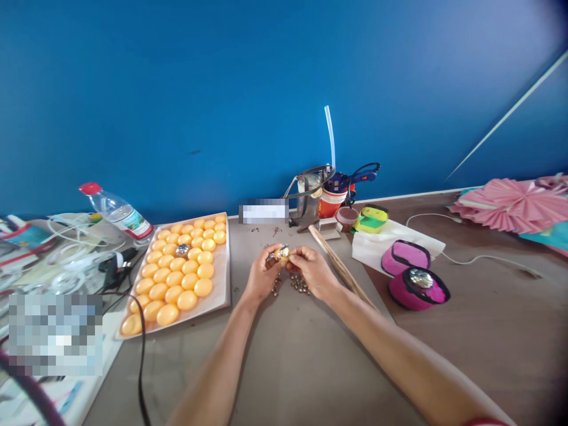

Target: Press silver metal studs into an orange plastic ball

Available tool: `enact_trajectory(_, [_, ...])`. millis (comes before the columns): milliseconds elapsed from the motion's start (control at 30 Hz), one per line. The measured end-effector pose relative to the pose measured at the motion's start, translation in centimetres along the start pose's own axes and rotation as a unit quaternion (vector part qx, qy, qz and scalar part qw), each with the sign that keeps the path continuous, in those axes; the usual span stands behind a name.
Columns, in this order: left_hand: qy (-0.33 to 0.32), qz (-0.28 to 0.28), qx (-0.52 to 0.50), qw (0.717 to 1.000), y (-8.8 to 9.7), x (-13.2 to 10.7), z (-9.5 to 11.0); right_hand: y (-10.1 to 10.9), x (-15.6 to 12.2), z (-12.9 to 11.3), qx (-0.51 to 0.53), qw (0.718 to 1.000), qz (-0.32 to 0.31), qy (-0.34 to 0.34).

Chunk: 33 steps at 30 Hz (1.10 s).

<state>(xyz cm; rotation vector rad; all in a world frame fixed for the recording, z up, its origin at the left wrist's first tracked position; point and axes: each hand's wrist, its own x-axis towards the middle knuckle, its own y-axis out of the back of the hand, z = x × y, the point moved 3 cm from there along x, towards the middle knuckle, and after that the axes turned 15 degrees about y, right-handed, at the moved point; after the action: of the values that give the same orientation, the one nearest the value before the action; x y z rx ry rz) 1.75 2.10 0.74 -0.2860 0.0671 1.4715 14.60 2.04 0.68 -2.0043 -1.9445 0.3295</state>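
Observation:
Near the middle of the table, my left hand (264,273) and my right hand (310,271) meet around a small orange ball (283,254) with shiny silver pieces on its top. Fingers of both hands are closed on it, the left from one side and the right from the other. Just below the right fingers lies a pile of small shiny metal bits (300,284). A smaller cluster of bits (276,286) is beside the left hand. To the left, a shallow white tray (225,278) holds rows of plain orange balls (174,278); a silver-covered ball (182,250) sits among them.
A water bottle (122,214) leans behind the tray. Wooden sticks (341,266), a red cup (332,203) and a glass jar (309,195) stand or lie beyond my right hand. Pink bands (417,290) are at right. A black cable (142,367) crosses the tray's corner.

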Motion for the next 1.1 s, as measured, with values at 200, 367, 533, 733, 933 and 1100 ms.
enact_trajectory(200, [-0.007, -0.005, -0.004, 1.000, -0.2, -0.1, -0.2, -0.1, -0.1, 0.0, 0.020, 1.000, 0.019, -0.008])
enact_trajectory(367, [-0.012, -0.014, -0.068, 0.998, -0.2, 0.0, 0.0, 0.2, 0.5, -0.7, 0.029, 0.999, -0.022, -0.005])
enact_trajectory(533, [-0.003, -0.051, -0.183, 0.982, 0.4, 0.4, 0.3, 1.1, 1.1, -1.6, -0.326, 0.926, -0.110, 0.159])
enact_trajectory(733, [-0.008, -0.053, -0.196, 0.979, 0.6, 0.5, 0.4, 0.2, -0.4, -1.1, -0.679, 0.665, -0.267, 0.162])
enact_trajectory(933, [-0.010, -0.071, -0.194, 0.978, 0.5, 0.3, 0.4, 0.1, -0.6, -0.6, -0.697, 0.632, -0.291, 0.174])
enact_trajectory(1100, [-0.002, -0.087, -0.198, 0.976, 0.4, 0.2, 0.5, 0.6, -0.2, -0.2, -0.673, 0.656, -0.283, 0.190])
